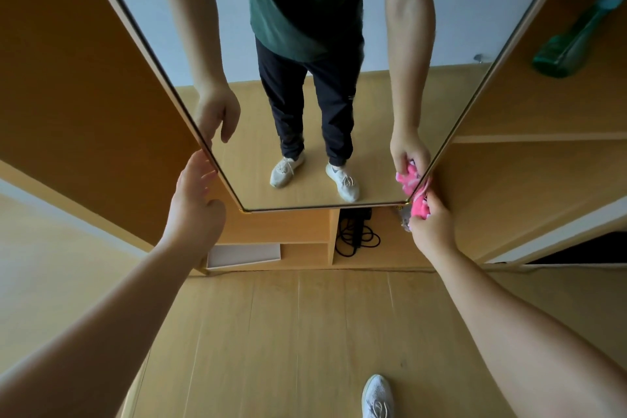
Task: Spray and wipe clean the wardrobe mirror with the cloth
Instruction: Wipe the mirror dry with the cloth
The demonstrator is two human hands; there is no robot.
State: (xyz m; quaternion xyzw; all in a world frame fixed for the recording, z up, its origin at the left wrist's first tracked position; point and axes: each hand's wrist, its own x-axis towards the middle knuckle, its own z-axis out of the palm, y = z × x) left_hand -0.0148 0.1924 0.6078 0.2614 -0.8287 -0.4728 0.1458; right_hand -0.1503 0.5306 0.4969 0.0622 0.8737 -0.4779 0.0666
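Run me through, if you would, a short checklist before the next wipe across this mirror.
1. Cloth in hand: ok, the right hand grips the pink cloth.
2. Cloth on glass: ok, it sits at the lower right corner of the mirror.
3. Door steadied: cannot tell, the left hand has straight fingers at the mirror's left edge, contact unclear.
4. Spray bottle ready: not ok, neither hand holds one.
5. Glass sprayed: cannot tell, no droplets show.
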